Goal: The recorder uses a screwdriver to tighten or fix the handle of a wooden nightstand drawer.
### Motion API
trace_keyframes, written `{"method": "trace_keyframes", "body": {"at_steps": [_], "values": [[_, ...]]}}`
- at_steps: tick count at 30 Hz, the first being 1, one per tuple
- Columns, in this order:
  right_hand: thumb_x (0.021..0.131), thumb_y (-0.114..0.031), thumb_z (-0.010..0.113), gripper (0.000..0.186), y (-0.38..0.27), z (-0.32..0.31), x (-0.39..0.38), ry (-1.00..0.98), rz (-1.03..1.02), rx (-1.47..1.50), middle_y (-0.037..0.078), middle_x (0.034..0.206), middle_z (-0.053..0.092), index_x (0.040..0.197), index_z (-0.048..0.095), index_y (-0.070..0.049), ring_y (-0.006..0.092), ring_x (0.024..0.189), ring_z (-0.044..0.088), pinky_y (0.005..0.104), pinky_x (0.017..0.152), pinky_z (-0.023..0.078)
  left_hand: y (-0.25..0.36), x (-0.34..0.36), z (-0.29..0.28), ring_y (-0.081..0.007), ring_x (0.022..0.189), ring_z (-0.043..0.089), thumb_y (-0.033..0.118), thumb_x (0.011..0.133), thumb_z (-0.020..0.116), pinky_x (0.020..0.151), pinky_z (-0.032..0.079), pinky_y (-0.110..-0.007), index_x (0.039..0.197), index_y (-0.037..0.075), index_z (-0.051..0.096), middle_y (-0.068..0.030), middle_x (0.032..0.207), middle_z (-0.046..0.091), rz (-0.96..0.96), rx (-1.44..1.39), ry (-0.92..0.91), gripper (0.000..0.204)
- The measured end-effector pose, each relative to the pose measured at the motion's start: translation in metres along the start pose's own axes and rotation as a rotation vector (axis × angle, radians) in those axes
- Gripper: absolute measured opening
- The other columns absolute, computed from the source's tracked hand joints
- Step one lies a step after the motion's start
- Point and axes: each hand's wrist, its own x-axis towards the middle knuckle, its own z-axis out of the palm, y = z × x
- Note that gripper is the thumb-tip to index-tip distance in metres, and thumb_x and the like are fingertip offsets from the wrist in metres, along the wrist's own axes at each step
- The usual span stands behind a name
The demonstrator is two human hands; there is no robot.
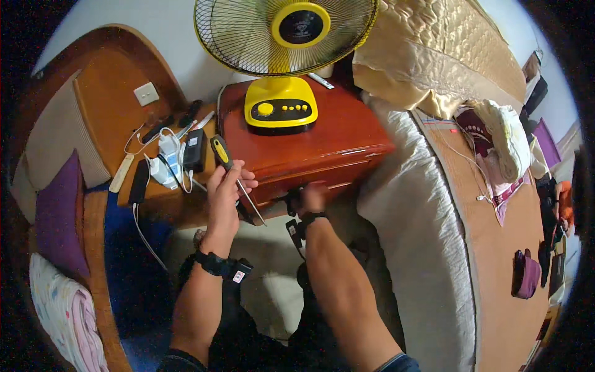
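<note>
Head view: in front of the nightstand [297, 162], your left grip [224, 187] loosely curls round a screwdriver [222, 155], probably light, rigid, best held by its handle [218, 147]; your blurred right grip's [312, 199] closure you cannot tell.

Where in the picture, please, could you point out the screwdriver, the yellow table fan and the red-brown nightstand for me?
Screwdriver [220, 152]: head view, on its yellow-and-black handle.
Yellow table fan [276, 92]: head view, on its yellow base.
Red-brown nightstand [348, 131]: head view, on its bare top.

Fan [281, 111] is standing on cabinet [341, 136], bed [416, 242] lying right, cushion [60, 214] left; screwdriver [220, 150] is resting in left hand [225, 191].
</note>
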Motion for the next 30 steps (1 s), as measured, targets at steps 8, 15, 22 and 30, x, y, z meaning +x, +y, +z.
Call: {"method": "trace_keyframes", "body": {"at_steps": [8,15,22,30], "values": [[0.093,-0.015,0.052,0.025,-0.012,-0.016,0.009,0.066,0.357,0.844,0.015,0.101,0.067,0.113,0.061,-0.004,0.0319,0.095,0.065,0.0421,0.079,0.055,-0.010,0.001,-0.004,-0.0170,0.078,0.066,0.031,0.097,0.059,0.071,0.050,-0.029,0.109,0.006,0.060,-0.0055,0.087,0.066,-0.017,0.013,0.025,0.028],[0.094,-0.019,0.054,0.027,-0.040,-0.020,-0.009,0.019,0.147,-0.023,0.014,0.103,0.065,0.114,0.059,-0.003,0.0314,0.090,0.065,0.0415,0.078,0.056,0.005,-0.001,-0.042,-0.0175,0.078,0.066,0.031,0.096,0.059,0.071,0.050,-0.029,0.110,0.006,0.060,-0.0055,0.087,0.066,0.011,0.055,0.110,0.028],[0.092,-0.030,0.061,0.030,0.024,-0.073,0.048,-0.109,0.230,0.514,0.016,0.095,0.069,0.107,0.064,-0.005,0.0329,0.094,0.067,0.0403,0.083,0.054,-0.002,0.001,0.004,-0.0179,0.076,0.066,0.030,0.096,0.060,0.070,0.050,-0.029,0.109,0.006,0.060,-0.0057,0.086,0.067,0.007,-0.108,-0.014,0.028],[0.087,-0.021,0.065,0.018,-0.054,-0.058,-0.020,-0.284,-0.627,-0.831,0.014,0.092,0.069,0.098,0.066,-0.007,0.0309,0.088,0.067,0.0417,0.077,0.054,0.006,-0.004,-0.039,-0.0177,0.075,0.066,0.031,0.095,0.061,0.070,0.050,-0.029,0.106,0.007,0.061,-0.0057,0.086,0.067,0.034,-0.021,0.100,0.027]]}}
